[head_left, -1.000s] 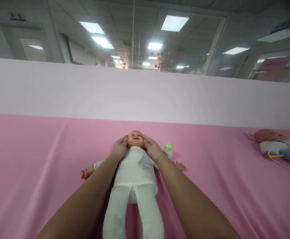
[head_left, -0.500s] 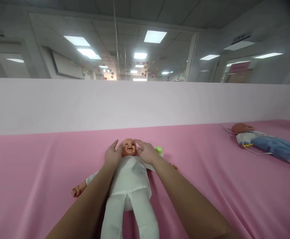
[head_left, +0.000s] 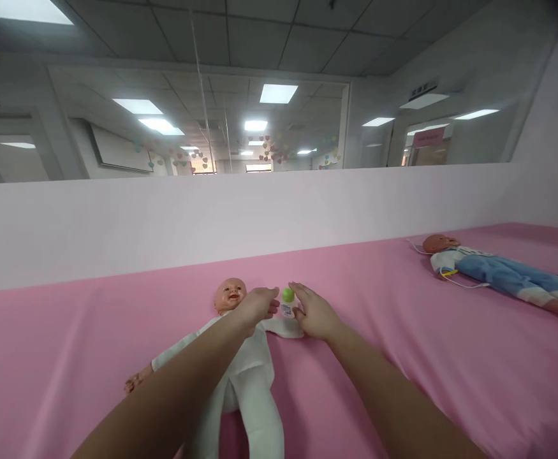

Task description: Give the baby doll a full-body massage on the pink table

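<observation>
A small clear bottle (head_left: 287, 310) with a green cap stands upright between my hands. My left hand (head_left: 259, 307) is open just to its left, over the doll's shoulder, with nothing in it. On the bottle's right side, my right hand (head_left: 317, 313) has its thumb and fingers apart, close around it; whether they touch it I cannot tell. A baby doll (head_left: 252, 357) in white clothes lies on its back beneath my left forearm, its face bare and shiny in spots. Its arm on the right reaches below the bottle, and my right hand hides the end.
A pink sheet (head_left: 355, 382) with soft folds covers the surface. Farther right lies a second doll (head_left: 489, 271) in blue and white clothes, with a thin white cord beside it. A low white wall (head_left: 164, 223) with glass above runs along the back.
Both hands have left the doll's head and moved right to the green-capped bottle. The doll's face is now uncovered. The view has tilted up and turned slightly right.
</observation>
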Motion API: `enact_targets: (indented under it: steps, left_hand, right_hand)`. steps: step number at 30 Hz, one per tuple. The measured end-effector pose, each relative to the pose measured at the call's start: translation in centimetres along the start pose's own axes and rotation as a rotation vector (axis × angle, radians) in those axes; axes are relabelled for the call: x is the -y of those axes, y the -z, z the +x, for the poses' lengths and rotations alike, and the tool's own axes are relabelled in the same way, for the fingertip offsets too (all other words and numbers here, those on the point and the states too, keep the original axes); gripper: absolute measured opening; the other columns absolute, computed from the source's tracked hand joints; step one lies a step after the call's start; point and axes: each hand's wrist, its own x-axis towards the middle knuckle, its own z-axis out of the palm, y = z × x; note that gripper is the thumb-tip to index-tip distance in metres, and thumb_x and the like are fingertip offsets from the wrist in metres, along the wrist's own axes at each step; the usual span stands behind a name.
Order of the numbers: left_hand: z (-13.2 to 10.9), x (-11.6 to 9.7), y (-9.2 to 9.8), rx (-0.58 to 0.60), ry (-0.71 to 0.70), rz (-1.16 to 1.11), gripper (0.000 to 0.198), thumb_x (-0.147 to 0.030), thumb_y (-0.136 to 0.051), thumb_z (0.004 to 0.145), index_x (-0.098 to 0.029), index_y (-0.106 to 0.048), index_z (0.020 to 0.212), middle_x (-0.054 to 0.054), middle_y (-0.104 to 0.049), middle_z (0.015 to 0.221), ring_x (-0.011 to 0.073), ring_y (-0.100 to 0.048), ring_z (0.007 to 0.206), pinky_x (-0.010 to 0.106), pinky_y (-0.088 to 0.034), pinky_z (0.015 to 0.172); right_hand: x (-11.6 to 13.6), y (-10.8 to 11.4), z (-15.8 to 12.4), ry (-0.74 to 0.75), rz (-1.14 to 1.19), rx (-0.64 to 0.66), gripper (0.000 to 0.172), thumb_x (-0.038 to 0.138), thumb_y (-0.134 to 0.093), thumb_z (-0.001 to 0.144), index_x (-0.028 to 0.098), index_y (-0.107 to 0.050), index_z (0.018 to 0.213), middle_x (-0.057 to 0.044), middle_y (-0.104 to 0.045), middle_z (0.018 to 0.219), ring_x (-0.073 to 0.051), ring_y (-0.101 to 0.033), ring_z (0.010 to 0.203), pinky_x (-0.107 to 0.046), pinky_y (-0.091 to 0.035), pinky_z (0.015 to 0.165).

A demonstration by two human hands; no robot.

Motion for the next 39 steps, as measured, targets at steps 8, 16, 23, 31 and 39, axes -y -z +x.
enact_targets:
  steps: [8, 16, 23, 31, 39]
  left_hand:
    - [4.5, 1.9, -4.3, 0.052, 0.321, -0.11, 0.054, -0.062, -0.058, 0.095, -0.01, -0.066, 0.104, 0.02, -0.073, 0.094, 0.0289, -0.074, 0.088, 0.036, -0.063, 0.082]
    - [5.9, 3.0, -4.2, 0.061, 0.298, -0.265, 0.05, -0.053, -0.045, 0.103, -0.007, -0.065, 0.106, 0.018, -0.071, 0.094, 0.0233, -0.072, 0.079, 0.033, -0.063, 0.08]
    - [2.0, 1.3, -1.4, 0.013, 0.224, -0.374, 0.037, -0.046, -0.06, 0.098, -0.009, -0.065, 0.101, 0.019, -0.072, 0.095, 0.0253, -0.075, 0.085, 0.034, -0.062, 0.087]
    - [-5.4, 2.7, 5.7, -0.099, 0.003, -0.612, 0.029, -0.035, -0.06, 0.098, -0.008, -0.07, 0.095, 0.019, -0.075, 0.096, 0.0269, -0.076, 0.092, 0.036, -0.062, 0.092]
    - [-7.4, 5.4, 6.9, -0.05, -0.041, -0.992, 0.051, -0.054, -0.049, 0.102, -0.008, -0.072, 0.104, 0.021, -0.076, 0.104, 0.0305, -0.075, 0.104, 0.044, -0.058, 0.1]
  right_hand:
    - [0.1, -1.5, 0.5, 0.007, 0.007, 0.098, 0.081, 0.007, -0.051, 0.082, 0.012, -0.037, 0.161, -0.013, -0.032, 0.169, -0.027, -0.032, 0.157, -0.045, -0.03, 0.129]
    - [0.2, -2.3, 0.7, -0.004, -0.002, 0.072, 0.08, 0.007, -0.054, 0.081, 0.014, -0.039, 0.16, -0.015, -0.035, 0.168, -0.029, -0.036, 0.155, -0.047, -0.034, 0.126]
    - [-1.3, -1.7, 0.5, -0.016, 0.144, 0.045, 0.072, 0.012, -0.053, 0.086, 0.016, -0.045, 0.157, -0.01, -0.04, 0.166, -0.024, -0.037, 0.155, -0.045, -0.029, 0.13]
    - [6.6, -0.3, -1.0, 0.037, 0.088, 0.058, 0.066, 0.036, -0.056, 0.097, 0.015, -0.044, 0.158, -0.011, -0.04, 0.166, -0.027, -0.035, 0.155, -0.05, -0.03, 0.129]
    - [18.8, -3.1, -2.3, 0.366, 0.155, 0.488, 0.106, 0.067, -0.065, 0.089, 0.014, -0.018, 0.167, -0.015, -0.02, 0.173, -0.035, -0.019, 0.161, -0.053, -0.021, 0.131]
